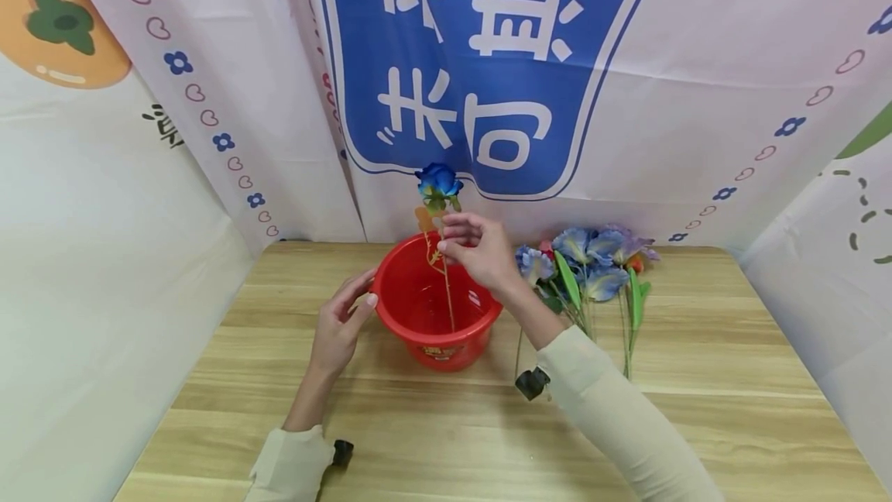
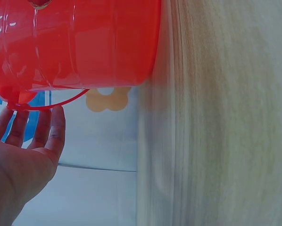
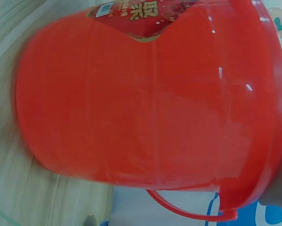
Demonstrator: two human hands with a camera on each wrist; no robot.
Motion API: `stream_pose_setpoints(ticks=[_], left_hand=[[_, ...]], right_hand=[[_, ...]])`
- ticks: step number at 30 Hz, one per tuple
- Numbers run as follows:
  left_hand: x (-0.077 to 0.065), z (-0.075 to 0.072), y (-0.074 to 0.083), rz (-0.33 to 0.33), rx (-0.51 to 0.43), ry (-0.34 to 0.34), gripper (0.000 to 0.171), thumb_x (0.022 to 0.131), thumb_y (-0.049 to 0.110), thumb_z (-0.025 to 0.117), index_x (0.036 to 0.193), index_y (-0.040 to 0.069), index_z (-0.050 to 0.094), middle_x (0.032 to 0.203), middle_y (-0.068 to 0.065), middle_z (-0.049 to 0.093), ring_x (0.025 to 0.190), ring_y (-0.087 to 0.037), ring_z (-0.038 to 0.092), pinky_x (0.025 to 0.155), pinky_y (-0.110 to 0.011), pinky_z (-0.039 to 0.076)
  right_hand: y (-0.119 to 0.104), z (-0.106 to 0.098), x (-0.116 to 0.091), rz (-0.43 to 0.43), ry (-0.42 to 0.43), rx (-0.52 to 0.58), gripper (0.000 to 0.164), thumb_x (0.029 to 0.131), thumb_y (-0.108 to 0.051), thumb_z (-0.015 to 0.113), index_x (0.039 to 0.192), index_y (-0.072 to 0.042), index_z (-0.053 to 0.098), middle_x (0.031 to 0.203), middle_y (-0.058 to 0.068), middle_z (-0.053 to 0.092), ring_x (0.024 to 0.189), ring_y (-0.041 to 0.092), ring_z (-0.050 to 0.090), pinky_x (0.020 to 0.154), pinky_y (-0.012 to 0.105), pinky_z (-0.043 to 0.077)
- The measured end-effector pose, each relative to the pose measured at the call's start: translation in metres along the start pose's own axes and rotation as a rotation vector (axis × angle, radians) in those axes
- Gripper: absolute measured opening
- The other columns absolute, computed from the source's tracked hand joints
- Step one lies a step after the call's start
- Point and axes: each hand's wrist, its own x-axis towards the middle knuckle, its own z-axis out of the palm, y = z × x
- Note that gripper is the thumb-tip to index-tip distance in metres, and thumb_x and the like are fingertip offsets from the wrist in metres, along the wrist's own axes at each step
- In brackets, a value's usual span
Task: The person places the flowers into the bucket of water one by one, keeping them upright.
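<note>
A red plastic bucket (image 1: 409, 328) stands upright on the wooden table. Over its far rim my right hand (image 1: 481, 250) pinches the stem of a blue artificial rose (image 1: 438, 183), bloom up, the thin stem (image 1: 449, 300) running down inside the bucket. In the right wrist view the bucket's wall (image 3: 131, 113) hides most of that hand. My left hand (image 1: 337, 324) is at the bucket's left side, fingertips against the rim. From the left wrist, its extended fingers (image 2: 56, 129) touch the rim where the red bail handle (image 2: 70, 100) joins.
Right of the bucket lies a bunch of artificial flowers (image 1: 585, 262), blue and purple blooms with green leaves, stems toward the front. Behind the table hangs a printed cloth (image 1: 627, 153). Small black devices (image 1: 533, 383) are worn at both wrists.
</note>
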Motion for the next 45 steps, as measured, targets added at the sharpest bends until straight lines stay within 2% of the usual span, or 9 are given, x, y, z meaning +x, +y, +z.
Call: stream_pose_setpoints(ticks=[11, 17, 24, 35, 40, 45], left_hand=[[-0.001, 0.002, 0.001, -0.020, 0.011, -0.005, 0.045, 0.108, 0.011, 0.063, 0.152, 0.004, 0.059, 0.154, -0.018, 0.059, 0.132, -0.003, 0.061, 0.102, -0.017, 0.057], [0.001, 0.002, 0.000, -0.011, -0.001, -0.001, 0.045, 0.107, 0.009, 0.063, 0.152, 0.004, 0.059, 0.153, -0.019, 0.059, 0.132, -0.005, 0.062, 0.103, -0.018, 0.057], [0.000, 0.001, 0.001, -0.009, -0.001, 0.006, 0.044, 0.107, 0.008, 0.063, 0.151, 0.003, 0.060, 0.153, -0.019, 0.059, 0.132, -0.005, 0.062, 0.103, -0.018, 0.057], [-0.002, 0.001, 0.000, 0.005, -0.011, 0.003, 0.045, 0.107, 0.006, 0.063, 0.151, 0.002, 0.059, 0.152, -0.020, 0.059, 0.131, -0.005, 0.062, 0.103, -0.018, 0.057], [-0.002, 0.001, 0.000, 0.006, -0.009, 0.006, 0.044, 0.106, 0.006, 0.063, 0.151, 0.003, 0.060, 0.152, -0.019, 0.060, 0.131, -0.006, 0.062, 0.103, -0.018, 0.058], [-0.001, 0.001, 0.001, 0.010, -0.007, 0.002, 0.045, 0.106, 0.006, 0.063, 0.151, 0.003, 0.060, 0.152, -0.019, 0.060, 0.131, -0.006, 0.063, 0.102, -0.018, 0.058]], right_hand=[[0.008, 0.016, 0.007, 0.072, -0.011, 0.000, 0.039, 0.095, 0.001, 0.078, 0.133, -0.007, 0.074, 0.124, 0.018, 0.076, 0.105, 0.028, 0.076, 0.082, 0.039, 0.069], [0.008, 0.020, 0.008, 0.091, -0.026, -0.034, 0.037, 0.096, 0.001, 0.077, 0.133, -0.005, 0.073, 0.123, 0.018, 0.076, 0.105, 0.027, 0.076, 0.082, 0.038, 0.069], [0.008, 0.024, 0.009, 0.116, -0.039, -0.072, 0.034, 0.096, 0.001, 0.078, 0.129, -0.007, 0.074, 0.120, 0.016, 0.077, 0.103, 0.026, 0.075, 0.082, 0.037, 0.069], [0.005, 0.022, 0.005, 0.169, -0.068, -0.156, 0.033, 0.096, -0.006, 0.079, 0.130, -0.006, 0.075, 0.123, 0.012, 0.076, 0.108, 0.027, 0.076, 0.092, 0.044, 0.067], [-0.002, 0.020, 0.001, 0.188, -0.073, -0.132, 0.032, 0.097, -0.009, 0.079, 0.129, -0.008, 0.075, 0.125, 0.012, 0.076, 0.110, 0.027, 0.076, 0.096, 0.048, 0.066], [-0.009, 0.012, -0.006, 0.161, -0.092, -0.079, 0.037, 0.099, -0.011, 0.077, 0.135, -0.005, 0.071, 0.132, 0.015, 0.073, 0.116, 0.030, 0.074, 0.097, 0.050, 0.065]])
